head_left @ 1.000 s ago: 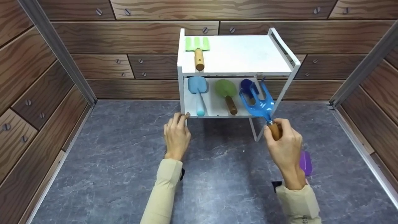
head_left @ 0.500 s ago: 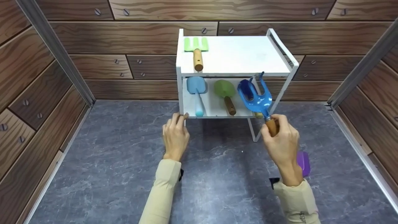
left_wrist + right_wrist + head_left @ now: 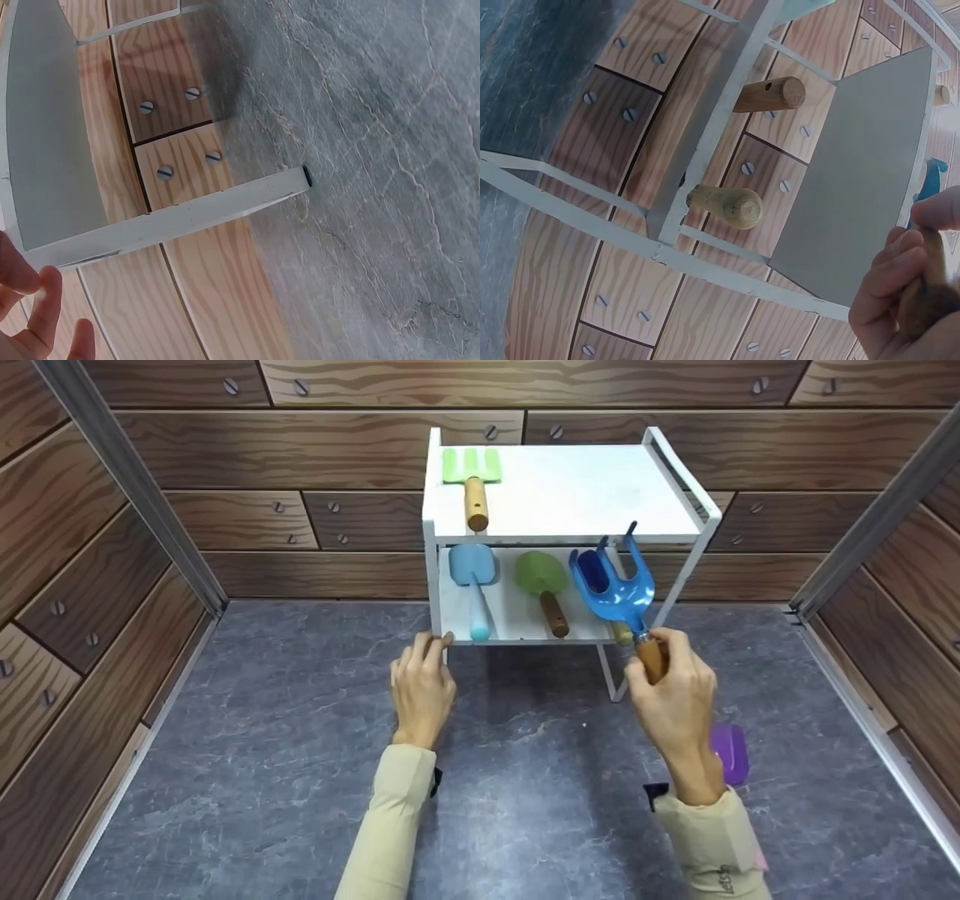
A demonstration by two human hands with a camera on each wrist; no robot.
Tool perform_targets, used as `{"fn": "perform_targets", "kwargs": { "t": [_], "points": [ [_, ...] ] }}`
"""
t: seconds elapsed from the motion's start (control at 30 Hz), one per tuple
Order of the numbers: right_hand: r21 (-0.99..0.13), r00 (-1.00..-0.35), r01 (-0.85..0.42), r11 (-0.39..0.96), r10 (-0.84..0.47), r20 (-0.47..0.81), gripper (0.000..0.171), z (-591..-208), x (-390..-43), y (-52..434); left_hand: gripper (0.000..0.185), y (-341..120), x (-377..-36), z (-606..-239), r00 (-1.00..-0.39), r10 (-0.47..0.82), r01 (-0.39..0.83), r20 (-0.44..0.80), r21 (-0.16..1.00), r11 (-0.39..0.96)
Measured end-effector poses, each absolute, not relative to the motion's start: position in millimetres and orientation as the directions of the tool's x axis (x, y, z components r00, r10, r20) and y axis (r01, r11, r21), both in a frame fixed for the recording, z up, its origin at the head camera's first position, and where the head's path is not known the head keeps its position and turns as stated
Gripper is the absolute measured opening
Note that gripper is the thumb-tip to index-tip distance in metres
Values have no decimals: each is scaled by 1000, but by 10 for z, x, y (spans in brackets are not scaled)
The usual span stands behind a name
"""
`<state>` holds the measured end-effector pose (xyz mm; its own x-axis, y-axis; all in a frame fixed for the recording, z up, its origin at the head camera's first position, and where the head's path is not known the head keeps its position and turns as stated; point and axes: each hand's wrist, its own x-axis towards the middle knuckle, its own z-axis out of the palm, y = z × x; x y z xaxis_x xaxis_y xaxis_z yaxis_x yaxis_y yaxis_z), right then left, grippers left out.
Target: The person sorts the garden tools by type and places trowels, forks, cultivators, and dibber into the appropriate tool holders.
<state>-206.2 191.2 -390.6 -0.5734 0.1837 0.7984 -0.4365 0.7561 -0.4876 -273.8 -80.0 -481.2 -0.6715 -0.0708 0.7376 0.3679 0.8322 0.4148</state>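
Observation:
In the head view my right hand (image 3: 675, 697) grips the wooden handle of a blue garden hand fork (image 3: 619, 592). Its tines point up, in front of the right side of a white two-tier shelf rack (image 3: 570, 540). Behind the fork, a dark blue tool (image 3: 594, 570) is partly hidden on the lower tier; its pale wooden handle (image 3: 731, 207) shows in the right wrist view. My left hand (image 3: 424, 686) holds the lower tier's front left corner. That tier also bears a light blue scoop (image 3: 474, 577) and a green trowel (image 3: 541, 574). A light green hand fork (image 3: 474, 484) lies on the top tier's left.
A purple object (image 3: 731, 754) lies on the grey marbled floor (image 3: 525, 810), partly behind my right wrist. Wood-patterned walls (image 3: 337, 450) stand behind and at both sides. The rack's raised side rail (image 3: 686, 476) borders the top tier at right.
My right hand has moved slightly up and left with the blue hand fork, whose tines now reach above the top tier's front edge. My left hand keeps its place on the rack.

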Motion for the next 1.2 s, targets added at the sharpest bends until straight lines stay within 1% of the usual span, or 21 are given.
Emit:
{"fn": "perform_targets", "kwargs": {
  "t": [0.3, 0.47, 0.57, 0.77, 0.93, 1.07, 1.13, 1.2],
  "points": [
    [-492, -581, -446, 747, 176, 794, 30, -3814, -2085, 1869, 29, -802, -2753, -4799, -673, -75, 367, 736, 421, 829],
    [-508, -593, -432, 746, 189, 783, 37, -3774, -2081, 1872, 29, -796, -2754, -4807, -668, -66, 372, 741, 409, 833],
    [-517, -590, -430, 741, 203, 782, 38, -3750, -2076, 1864, 28, -797, -2752, -4810, -665, -66, 373, 743, 408, 833],
    [-529, -576, -448, 721, 220, 787, 32, -3694, -2071, 1828, 27, -804, -2745, -4804, -662, -75, 373, 746, 414, 830],
    [-524, -571, -459, 717, 213, 793, 38, -3658, -2054, 1816, 28, -800, -2746, -4794, -666, -71, 379, 742, 420, 825],
    [-519, -551, -485, 704, 216, 806, 46, -3622, -2040, 1798, 30, -795, -2747, -4801, -670, -70, 380, 739, 423, 822],
    [-512, -528, -507, 694, 220, 820, 45, -3599, -2041, 1785, 31, -794, -2746, -4807, -671, -71, 378, 738, 422, 824],
    [-509, -498, -538, 673, 233, 835, 40, -3571, -2048, 1768, 31, -795, -2743, -4817, -671, -71, 374, 738, 420, 827]
  ]
}}
